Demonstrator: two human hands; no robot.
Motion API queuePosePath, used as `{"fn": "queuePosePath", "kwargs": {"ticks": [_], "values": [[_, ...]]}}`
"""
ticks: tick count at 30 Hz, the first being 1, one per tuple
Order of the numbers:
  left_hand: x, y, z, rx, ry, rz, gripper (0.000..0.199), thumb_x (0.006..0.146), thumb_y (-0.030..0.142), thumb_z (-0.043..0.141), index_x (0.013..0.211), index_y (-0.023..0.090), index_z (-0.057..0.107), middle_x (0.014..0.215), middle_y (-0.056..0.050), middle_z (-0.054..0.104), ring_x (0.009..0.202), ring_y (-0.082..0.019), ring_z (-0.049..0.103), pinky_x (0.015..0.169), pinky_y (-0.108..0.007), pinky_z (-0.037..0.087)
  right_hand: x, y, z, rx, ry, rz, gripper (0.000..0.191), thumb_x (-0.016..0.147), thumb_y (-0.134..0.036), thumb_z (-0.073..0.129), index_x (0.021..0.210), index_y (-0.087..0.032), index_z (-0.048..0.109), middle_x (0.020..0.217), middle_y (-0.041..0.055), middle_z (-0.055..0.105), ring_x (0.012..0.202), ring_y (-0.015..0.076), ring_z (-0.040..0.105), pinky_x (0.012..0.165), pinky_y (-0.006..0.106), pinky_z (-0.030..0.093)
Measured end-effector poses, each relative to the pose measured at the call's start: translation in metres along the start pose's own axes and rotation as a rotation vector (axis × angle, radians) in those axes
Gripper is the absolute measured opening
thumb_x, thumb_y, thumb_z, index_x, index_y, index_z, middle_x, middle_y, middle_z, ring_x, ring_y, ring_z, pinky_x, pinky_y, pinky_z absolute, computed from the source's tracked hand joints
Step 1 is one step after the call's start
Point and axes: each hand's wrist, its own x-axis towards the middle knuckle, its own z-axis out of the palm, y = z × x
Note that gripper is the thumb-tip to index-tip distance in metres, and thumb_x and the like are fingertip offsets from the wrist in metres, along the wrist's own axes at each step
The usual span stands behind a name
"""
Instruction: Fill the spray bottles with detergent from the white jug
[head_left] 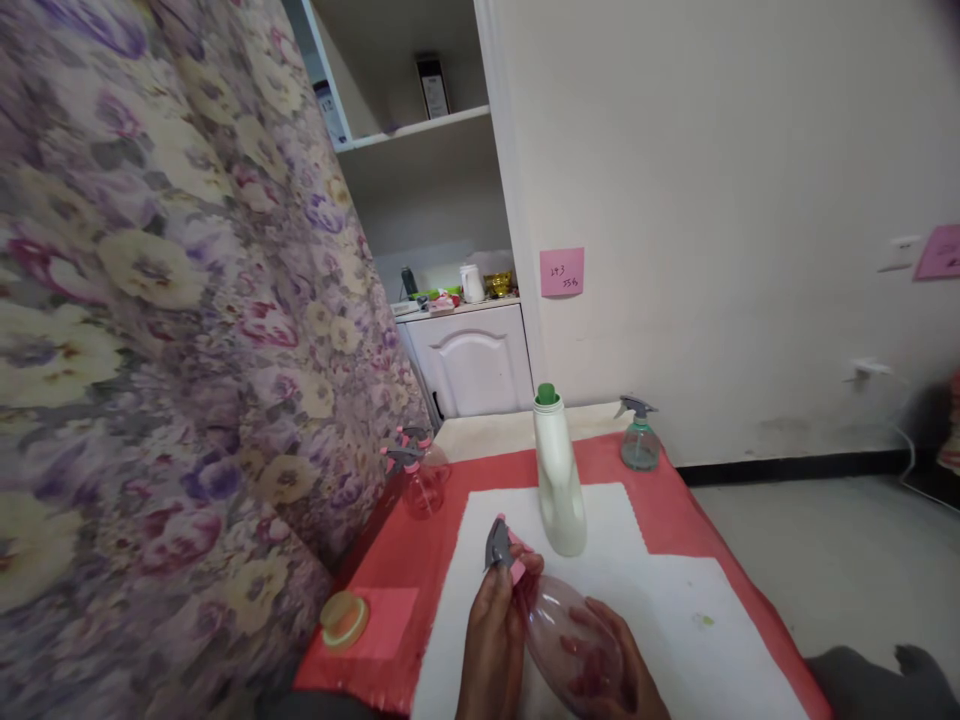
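Observation:
A clear, pink-tinted spray bottle point(559, 625) is held tilted above the table's near side, its grey-and-pink trigger head point(498, 543) pointing up and left. My left hand point(491, 635) is closed around the neck and trigger head. Round the bottle's body curls my right hand point(630, 655), whose fingers show through the clear wall. Just beyond them stands a pale green detergent jug point(559, 480) with a green cap point(546, 394) at its mouth. It rests upright on a white sheet point(675, 610).
Two pink spray bottles point(424, 492) stand at the table's left, and a teal-grey one point(640, 445) at the far right. A round yellowish lid point(343, 620) lies by a pink note point(386, 620) on the red cloth point(375, 570). A flowered curtain point(187, 350) hangs along the left.

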Motion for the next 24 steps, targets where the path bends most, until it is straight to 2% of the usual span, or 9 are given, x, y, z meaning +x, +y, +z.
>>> {"fn": "queuePosePath", "kwargs": {"ticks": [5,7,11,16,18,20,24], "values": [[-0.001,0.002,-0.001,-0.045,-0.009,-0.016,0.028,0.082,0.031,0.07,0.107,0.019,0.068,0.1,-0.006,0.071,0.096,-0.017,0.066,0.103,-0.037,0.043,0.0,-0.007,0.0,0.045,-0.035,0.043,0.099,0.031,-0.054,0.09,0.119,-0.034,0.051,0.131,0.012,0.051,0.106,0.0388,0.059,0.07,0.045,0.053],[-0.001,0.005,-0.003,-0.053,-0.024,-0.041,0.025,0.081,0.031,0.071,0.103,0.018,0.069,0.1,-0.007,0.071,0.097,-0.019,0.067,0.103,-0.038,0.043,0.0,-0.011,0.001,0.095,-0.079,0.087,0.095,0.033,-0.058,0.088,0.118,-0.034,0.052,0.126,0.0109,0.056,0.099,0.0369,0.063,0.072,0.047,0.053],[-0.002,0.005,-0.009,-0.047,-0.042,-0.064,0.028,0.082,0.034,0.07,0.106,0.018,0.069,0.103,-0.009,0.072,0.1,-0.021,0.066,0.103,-0.04,0.042,0.0,-0.014,0.003,0.206,-0.145,0.152,0.09,0.037,-0.064,0.085,0.117,-0.033,0.055,0.115,0.0086,0.063,0.093,0.0344,0.067,0.079,0.051,0.051],[-0.004,0.001,-0.013,0.004,-0.049,-0.077,0.031,0.084,0.035,0.066,0.107,0.014,0.069,0.099,-0.012,0.074,0.101,-0.023,0.066,0.105,-0.039,0.038,-0.001,-0.014,0.008,0.23,-0.13,0.229,0.068,0.054,-0.059,0.083,0.112,-0.029,0.06,0.102,0.007,0.069,0.076,0.026,0.07,0.071,0.044,0.054],[-0.003,0.0,-0.014,-0.019,-0.029,-0.057,0.026,0.083,0.034,0.068,0.1,0.015,0.07,0.095,-0.009,0.074,0.098,-0.022,0.066,0.104,-0.04,0.039,-0.003,-0.016,0.01,0.205,-0.13,0.199,0.072,0.051,-0.059,0.084,0.112,-0.029,0.061,0.102,0.0076,0.068,0.077,0.0277,0.07,0.069,0.044,0.054],[-0.001,0.0,-0.014,-0.042,-0.013,-0.032,0.022,0.082,0.033,0.068,0.096,0.016,0.071,0.092,-0.006,0.073,0.095,-0.021,0.067,0.102,-0.04,0.042,-0.005,-0.019,0.011,0.158,-0.124,0.141,0.08,0.045,-0.059,0.086,0.115,-0.031,0.06,0.11,0.0087,0.066,0.087,0.0318,0.068,0.072,0.047,0.054],[0.0,0.004,-0.013,-0.021,-0.02,0.004,0.022,0.081,0.033,0.07,0.095,0.016,0.07,0.091,-0.005,0.071,0.092,-0.02,0.066,0.096,-0.036,0.045,-0.008,-0.02,0.01,0.096,-0.103,0.091,0.087,0.039,-0.057,0.089,0.117,-0.035,0.058,0.123,0.0079,0.058,0.097,0.0336,0.064,0.077,0.046,0.053]]}}
